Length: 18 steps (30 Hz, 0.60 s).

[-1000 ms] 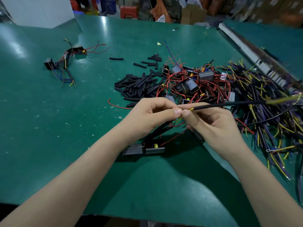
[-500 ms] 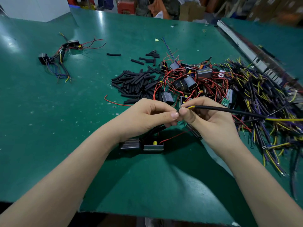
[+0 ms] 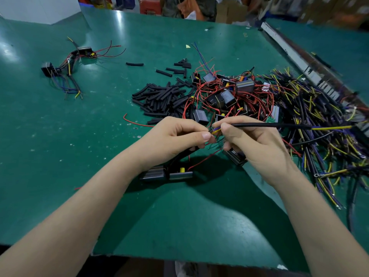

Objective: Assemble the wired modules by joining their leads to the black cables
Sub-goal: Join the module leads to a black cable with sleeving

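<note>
Two bare hands meet above a green table (image 3: 60,146). The right hand (image 3: 253,144) pinches a black cable (image 3: 269,125) between thumb and forefinger; the left hand (image 3: 171,140) pinches its yellow and blue leads (image 3: 216,130). Two joined black modules (image 3: 165,173) lie directly beneath the left hand. Beyond the hands lies a pile of red-wired modules (image 3: 229,96).

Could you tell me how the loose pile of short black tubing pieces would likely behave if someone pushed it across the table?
The black tubing pieces are short, round and lie loose, so they would probably scatter and roll rather than move as one pile. They look thin-walled, so likely light. Red leads cross the pile's right edge and might drag a few along.
</note>
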Motion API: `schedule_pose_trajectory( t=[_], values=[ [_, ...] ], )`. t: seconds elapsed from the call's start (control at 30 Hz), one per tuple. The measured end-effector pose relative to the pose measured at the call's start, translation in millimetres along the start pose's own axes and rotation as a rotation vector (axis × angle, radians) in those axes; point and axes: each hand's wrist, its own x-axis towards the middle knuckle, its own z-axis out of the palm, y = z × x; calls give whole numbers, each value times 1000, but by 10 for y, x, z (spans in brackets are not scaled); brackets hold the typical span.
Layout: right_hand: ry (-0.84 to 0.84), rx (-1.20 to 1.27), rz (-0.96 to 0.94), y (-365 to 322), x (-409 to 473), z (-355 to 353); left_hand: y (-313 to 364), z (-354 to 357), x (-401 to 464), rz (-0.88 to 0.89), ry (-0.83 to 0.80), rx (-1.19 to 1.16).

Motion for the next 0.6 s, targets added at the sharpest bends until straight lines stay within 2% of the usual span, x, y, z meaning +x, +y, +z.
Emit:
schedule_pose_trajectory(
  t=[0.2,0.33,0.6],
  values=[
    [-28,-69,-70,10,-10,29,5,-1,-9,13,-34,18],
    [-82,-310,-186,23,-13,15,0,-10,-16,5,-66,64],
    [-33,-259,-75,82,-17,27,14,-10,-25,7,-69,129]
  ],
)
